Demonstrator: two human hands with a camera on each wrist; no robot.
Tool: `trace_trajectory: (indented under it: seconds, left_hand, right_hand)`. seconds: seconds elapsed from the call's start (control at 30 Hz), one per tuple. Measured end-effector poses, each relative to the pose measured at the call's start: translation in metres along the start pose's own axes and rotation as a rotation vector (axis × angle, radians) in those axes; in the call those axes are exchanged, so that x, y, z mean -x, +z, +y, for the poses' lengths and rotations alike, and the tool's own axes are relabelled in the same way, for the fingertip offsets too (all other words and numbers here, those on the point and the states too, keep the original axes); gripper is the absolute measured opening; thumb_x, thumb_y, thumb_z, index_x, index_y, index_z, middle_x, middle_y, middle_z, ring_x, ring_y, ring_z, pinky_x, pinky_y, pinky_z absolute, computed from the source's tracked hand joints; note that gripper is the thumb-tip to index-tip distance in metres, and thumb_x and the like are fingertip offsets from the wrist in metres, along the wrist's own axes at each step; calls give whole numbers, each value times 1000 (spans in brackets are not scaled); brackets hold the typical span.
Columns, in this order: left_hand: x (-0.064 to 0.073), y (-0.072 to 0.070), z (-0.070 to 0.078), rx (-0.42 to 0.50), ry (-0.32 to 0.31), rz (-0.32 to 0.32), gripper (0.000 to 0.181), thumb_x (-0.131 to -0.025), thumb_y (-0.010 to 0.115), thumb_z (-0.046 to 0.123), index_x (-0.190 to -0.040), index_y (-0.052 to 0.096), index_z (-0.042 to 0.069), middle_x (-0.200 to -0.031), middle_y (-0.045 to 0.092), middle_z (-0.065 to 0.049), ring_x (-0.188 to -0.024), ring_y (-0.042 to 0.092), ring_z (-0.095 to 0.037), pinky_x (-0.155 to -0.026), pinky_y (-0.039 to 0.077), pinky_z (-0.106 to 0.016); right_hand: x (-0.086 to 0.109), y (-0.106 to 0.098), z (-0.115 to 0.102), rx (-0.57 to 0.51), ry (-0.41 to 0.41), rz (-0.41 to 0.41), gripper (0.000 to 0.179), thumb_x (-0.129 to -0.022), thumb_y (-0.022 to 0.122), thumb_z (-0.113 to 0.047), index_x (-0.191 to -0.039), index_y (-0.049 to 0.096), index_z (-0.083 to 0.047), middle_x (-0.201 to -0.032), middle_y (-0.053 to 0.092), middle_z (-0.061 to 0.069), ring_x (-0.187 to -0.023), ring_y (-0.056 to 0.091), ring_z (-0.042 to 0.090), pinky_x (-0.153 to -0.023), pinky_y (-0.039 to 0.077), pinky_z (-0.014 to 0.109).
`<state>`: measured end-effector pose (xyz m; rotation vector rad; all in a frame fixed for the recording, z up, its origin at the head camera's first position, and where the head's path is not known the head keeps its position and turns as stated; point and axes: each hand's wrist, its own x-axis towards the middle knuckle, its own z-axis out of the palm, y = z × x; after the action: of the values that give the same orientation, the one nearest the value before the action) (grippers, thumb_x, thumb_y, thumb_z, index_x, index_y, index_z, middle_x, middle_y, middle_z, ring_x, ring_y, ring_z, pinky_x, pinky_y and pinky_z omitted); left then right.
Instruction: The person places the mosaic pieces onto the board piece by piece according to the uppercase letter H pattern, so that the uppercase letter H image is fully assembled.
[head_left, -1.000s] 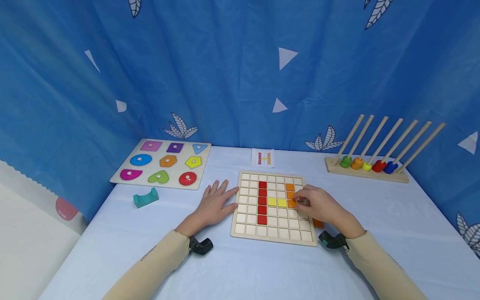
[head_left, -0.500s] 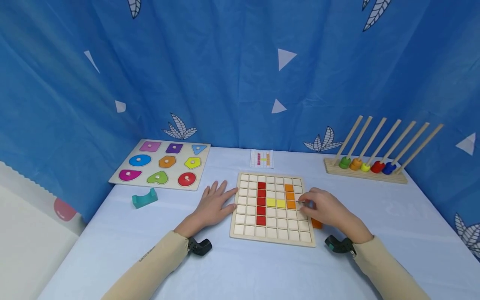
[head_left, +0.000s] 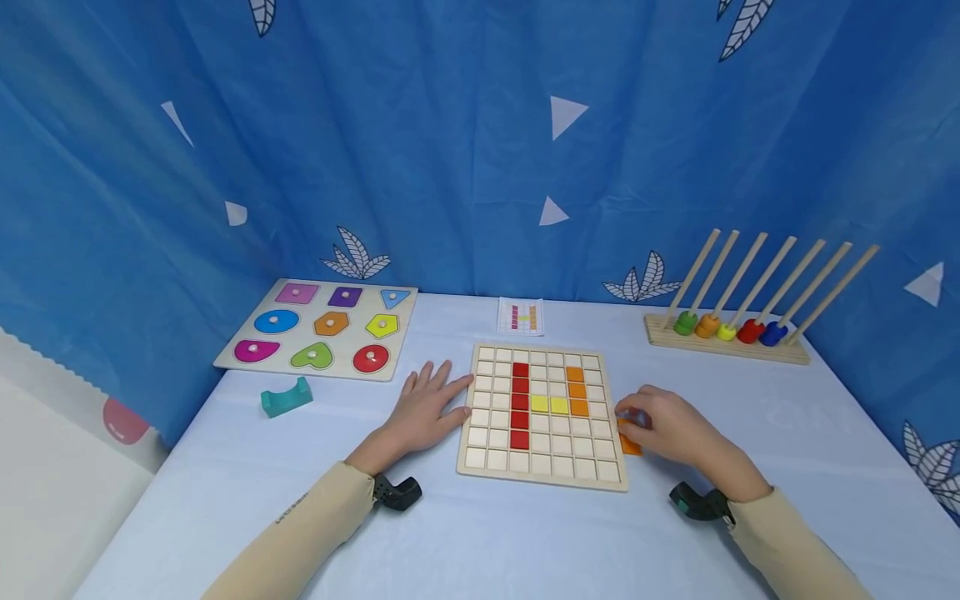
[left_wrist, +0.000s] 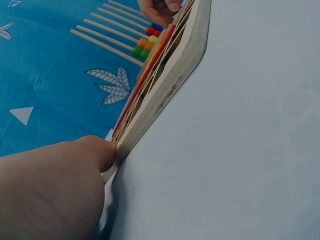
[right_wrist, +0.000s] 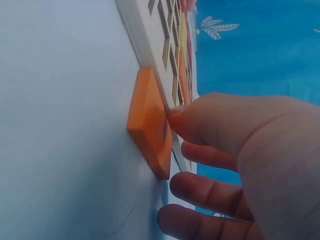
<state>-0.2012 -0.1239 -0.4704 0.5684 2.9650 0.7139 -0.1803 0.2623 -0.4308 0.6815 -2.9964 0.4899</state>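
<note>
A wooden grid board [head_left: 542,478] lies on the table with a column of red tiles [head_left: 519,403], two yellow tiles [head_left: 539,403] and three orange ones [head_left: 576,389]. My left hand [head_left: 418,415] lies with fingers spread, its thumb and index fingertips at the board's left edge. In the left wrist view the thumb [left_wrist: 95,152] meets the board's side. My right hand [head_left: 670,427] is at the loose orange tiles [head_left: 631,447] beside the board's right edge, fingers loosely bent. The right wrist view has its thumb tip right at an orange tile [right_wrist: 145,115], with another tile [right_wrist: 161,162] partly behind it.
A pattern card [head_left: 521,317] lies behind the board. At the back left is a shape puzzle [head_left: 352,350], with a teal curved block [head_left: 287,398] in front of it. A peg stand [head_left: 727,346] with coloured beads stands at the back right, before a blue curtain [head_left: 450,167].
My right hand has left the third orange tile on the board and moved right and down to the loose orange tiles. My left hand has stayed at the board's left edge.
</note>
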Motion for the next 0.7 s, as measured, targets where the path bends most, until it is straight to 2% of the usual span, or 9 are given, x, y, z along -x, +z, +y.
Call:
trace_trajectory:
  seconds: [0.5, 0.7]
  left_hand:
    - [0, -2, 0, 4, -4, -3, 60, -99, 56, 43, -155, 46, 22, -168, 27, -19, -158, 11, -48, -124, 9, -68]
    - [0, -1, 0, 2, -8, -9, 60, -99, 56, 43, -155, 46, 22, -168, 26, -19, -158, 11, -48, -125, 9, -68]
  right_hand:
    - [5, 0, 3, 9, 16, 2, 22, -82, 84, -16, -103, 78, -11, -81, 62, -5, -71, 50, 7, -61, 49, 18]
    - [5, 1, 2, 5, 26, 5, 20, -83, 83, -15, -102, 78, -11, -81, 63, -6, -74, 53, 8, -65, 53, 21]
